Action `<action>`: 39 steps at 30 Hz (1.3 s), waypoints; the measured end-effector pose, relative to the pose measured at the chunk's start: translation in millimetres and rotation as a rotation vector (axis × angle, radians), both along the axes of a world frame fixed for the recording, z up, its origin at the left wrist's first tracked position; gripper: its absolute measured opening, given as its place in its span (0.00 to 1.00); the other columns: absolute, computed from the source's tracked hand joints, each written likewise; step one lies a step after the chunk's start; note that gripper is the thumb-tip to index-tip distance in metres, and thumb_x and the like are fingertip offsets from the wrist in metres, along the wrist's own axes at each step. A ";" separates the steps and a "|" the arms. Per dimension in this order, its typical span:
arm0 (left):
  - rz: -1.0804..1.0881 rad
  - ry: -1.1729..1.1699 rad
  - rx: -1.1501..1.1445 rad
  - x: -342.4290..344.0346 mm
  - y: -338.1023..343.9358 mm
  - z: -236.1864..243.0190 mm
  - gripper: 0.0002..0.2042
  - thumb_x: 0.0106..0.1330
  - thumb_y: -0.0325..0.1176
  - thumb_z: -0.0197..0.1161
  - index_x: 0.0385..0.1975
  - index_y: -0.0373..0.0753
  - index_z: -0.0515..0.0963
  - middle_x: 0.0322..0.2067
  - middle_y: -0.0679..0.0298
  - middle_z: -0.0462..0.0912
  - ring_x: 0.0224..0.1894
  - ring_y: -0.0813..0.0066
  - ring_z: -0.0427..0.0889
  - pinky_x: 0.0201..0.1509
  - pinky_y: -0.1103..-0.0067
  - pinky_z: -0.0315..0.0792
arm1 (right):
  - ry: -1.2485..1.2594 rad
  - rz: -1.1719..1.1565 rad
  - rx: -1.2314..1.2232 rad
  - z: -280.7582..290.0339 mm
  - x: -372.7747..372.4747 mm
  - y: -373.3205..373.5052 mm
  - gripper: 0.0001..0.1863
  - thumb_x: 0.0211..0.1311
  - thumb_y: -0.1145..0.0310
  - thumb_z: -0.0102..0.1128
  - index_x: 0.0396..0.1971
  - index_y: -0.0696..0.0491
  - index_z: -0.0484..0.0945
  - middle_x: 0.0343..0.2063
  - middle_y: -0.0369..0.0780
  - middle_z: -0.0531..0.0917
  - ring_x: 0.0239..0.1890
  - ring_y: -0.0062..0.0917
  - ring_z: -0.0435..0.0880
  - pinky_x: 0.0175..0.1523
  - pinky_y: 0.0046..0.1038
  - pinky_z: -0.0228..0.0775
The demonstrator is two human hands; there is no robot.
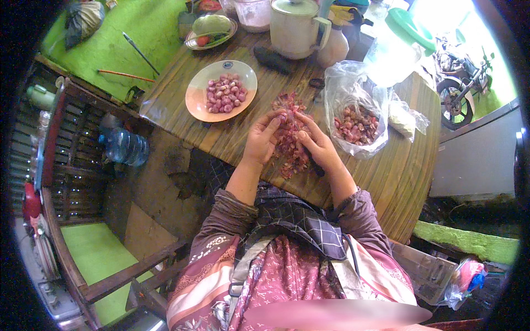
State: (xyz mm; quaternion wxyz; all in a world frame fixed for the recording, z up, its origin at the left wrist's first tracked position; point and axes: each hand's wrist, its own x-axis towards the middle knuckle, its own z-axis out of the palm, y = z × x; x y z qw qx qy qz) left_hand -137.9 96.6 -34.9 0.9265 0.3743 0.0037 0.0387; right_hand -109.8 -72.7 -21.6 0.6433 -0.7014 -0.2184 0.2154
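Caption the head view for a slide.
Left hand pinches a shallot beside right hand, above loose skins, between plate of shallots and plastic bag.

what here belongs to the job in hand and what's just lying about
Seems to belong: left hand; right hand; plate; shallots on it; loose skins; clear plastic bag.
Probably just lying about: lidded pitcher; pale green vegetable; blue water bottle; motorbike.

Round white-and-orange plate (196, 101) holding small purple shallots (225, 94): left on brown wooden table (386, 185). Loose reddish papery peelings (292, 157): centre, between plate and clear plastic bag (349, 74) at right. Lidded cream cylindrical pitcher (292, 34): behind peelings.
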 end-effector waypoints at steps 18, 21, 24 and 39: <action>-0.034 -0.021 0.131 -5.7 -1.5 12.8 0.12 0.64 0.27 0.51 0.46 0.31 0.71 0.43 0.60 0.76 0.44 0.75 0.75 0.49 0.79 0.71 | 0.306 0.041 0.327 9.6 -4.4 2.3 0.24 0.64 0.60 0.46 0.59 0.50 0.59 0.26 0.32 0.70 0.21 0.16 0.69 0.28 0.17 0.62; -0.025 -0.021 0.124 -6.8 -1.5 14.4 0.11 0.64 0.26 0.51 0.44 0.32 0.72 0.42 0.61 0.76 0.44 0.76 0.75 0.49 0.79 0.71 | 0.187 0.059 0.341 10.2 -4.1 4.1 0.26 0.64 0.58 0.46 0.60 0.50 0.57 0.16 0.32 0.68 0.14 0.13 0.65 0.19 0.14 0.58; 0.007 -0.029 0.176 -4.5 0.5 9.3 0.10 0.63 0.26 0.52 0.43 0.32 0.71 0.41 0.61 0.76 0.43 0.74 0.76 0.47 0.78 0.72 | 0.138 0.083 0.313 10.0 -4.3 4.6 0.26 0.64 0.58 0.45 0.60 0.50 0.56 0.16 0.32 0.68 0.13 0.13 0.65 0.19 0.13 0.58; 0.075 -0.055 0.242 9.5 7.2 17.0 0.13 0.57 0.18 0.53 0.44 0.30 0.70 0.41 0.57 0.75 0.42 0.71 0.77 0.48 0.77 0.73 | 0.401 -0.093 0.455 8.0 4.8 -0.2 0.24 0.65 0.61 0.44 0.60 0.49 0.57 0.16 0.33 0.68 0.13 0.15 0.66 0.19 0.16 0.59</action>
